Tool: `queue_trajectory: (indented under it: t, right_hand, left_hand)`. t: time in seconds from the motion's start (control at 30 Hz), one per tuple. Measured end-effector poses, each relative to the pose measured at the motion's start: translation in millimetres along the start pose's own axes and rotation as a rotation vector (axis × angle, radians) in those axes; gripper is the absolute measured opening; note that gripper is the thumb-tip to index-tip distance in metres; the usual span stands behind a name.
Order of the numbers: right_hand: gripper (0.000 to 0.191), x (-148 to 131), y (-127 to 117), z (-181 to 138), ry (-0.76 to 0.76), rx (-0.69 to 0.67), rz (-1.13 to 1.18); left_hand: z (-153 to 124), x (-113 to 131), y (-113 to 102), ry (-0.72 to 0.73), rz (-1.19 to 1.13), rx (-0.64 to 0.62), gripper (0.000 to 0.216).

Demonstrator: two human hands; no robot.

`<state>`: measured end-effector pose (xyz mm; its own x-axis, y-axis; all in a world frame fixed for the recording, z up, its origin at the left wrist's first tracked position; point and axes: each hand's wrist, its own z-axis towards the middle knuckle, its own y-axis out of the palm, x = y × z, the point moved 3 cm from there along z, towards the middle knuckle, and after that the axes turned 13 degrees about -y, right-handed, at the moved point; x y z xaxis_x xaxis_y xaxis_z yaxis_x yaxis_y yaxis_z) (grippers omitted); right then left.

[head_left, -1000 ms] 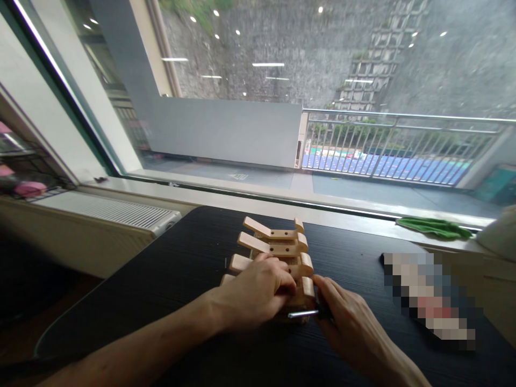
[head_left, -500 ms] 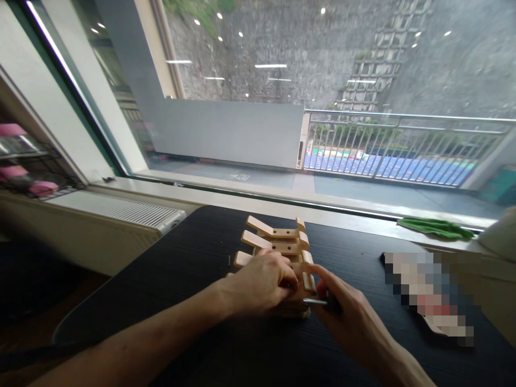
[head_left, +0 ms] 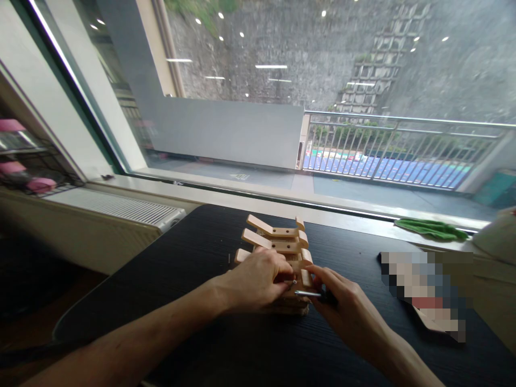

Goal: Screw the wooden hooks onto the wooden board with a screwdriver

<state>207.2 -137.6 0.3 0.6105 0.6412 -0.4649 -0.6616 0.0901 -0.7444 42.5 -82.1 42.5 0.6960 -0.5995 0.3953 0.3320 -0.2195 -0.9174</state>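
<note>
Pale wooden hooks with dark screw holes are lined up one behind another on a rough-edged wooden base on the black table. My left hand lies across the nearest hook, thumb and forefinger closed on a small shiny screw. My right hand is closed around the dark handle of a screwdriver. Its metal shaft points left over the front of the base, a little below the screw and apart from it. The right forefinger touches the curled end of the nearest hook. Much of that hook is hidden by my left hand.
A thin nail-like piece is by the left side of the hooks. On the table's right lies a pixelated flat object. A green cloth rests on the windowsill. A white radiator stands left of the table.
The screwdriver shaft has shifted left and slightly up with my right hand. My left fingers have moved a little, and the screw between them now shows.
</note>
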Motion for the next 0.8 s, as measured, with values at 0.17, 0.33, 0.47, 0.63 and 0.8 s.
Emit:
queue_trajectory:
  t: [0.17,0.33,0.47,0.63,0.8]
  right_hand:
    - [0.042,2.3,1.8,-0.7,-0.002,0.018,0.016]
    - [0.042,0.9,0.3,0.5,-0.009,0.027,0.035]
    - [0.043,0.8,-0.2,-0.2,-0.004,0.020,0.009]
    - [0.043,2.9,0.8,-1.9,0.009,0.012,0.007]
    - [0.039,4.2,1.5,-1.3,0.019,-0.001,0.005]
  left_hand:
    - [-2.8,0.9,-5.0,0.004,-0.021,0.008,0.020]
    - [-3.2,5.2,1.7,-0.005,-0.051,0.009,0.013]
    - [-1.7,5.9,6.5,0.000,-0.104,-0.002,0.016]
    - [-2.4,1.9,5.4,-0.014,-0.165,-0.010,0.020]
    - [-3.4,-3.5,6.1,-0.050,-0.217,-0.054,0.020]
